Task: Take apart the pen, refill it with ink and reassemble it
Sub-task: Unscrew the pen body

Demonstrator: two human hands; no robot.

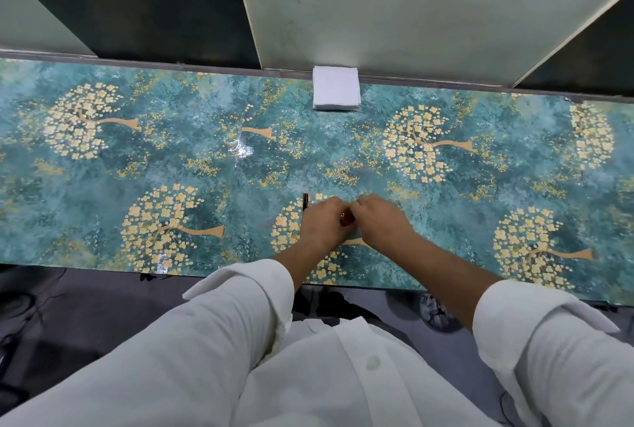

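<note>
Over floral table [103, 186], 2 hands [324, 221] [380, 217] grip pen [346, 217].

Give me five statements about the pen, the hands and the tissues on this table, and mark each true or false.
1. Both hands meet over a small reddish-brown pen part. True: the left hand and right hand close on it together.
2. A black pen piece lies on the table just left of the left hand. True.
3. The stack of white tissues sits at the near edge, beside the sleeves. False: it sits at the far edge of the floral table cover.
4. An open ink bottle stands beside the tissues. False: no bottle is visible.
5. The right hand rests flat on the table, away from the left. False: its fingers curl beside the left hand.
</note>
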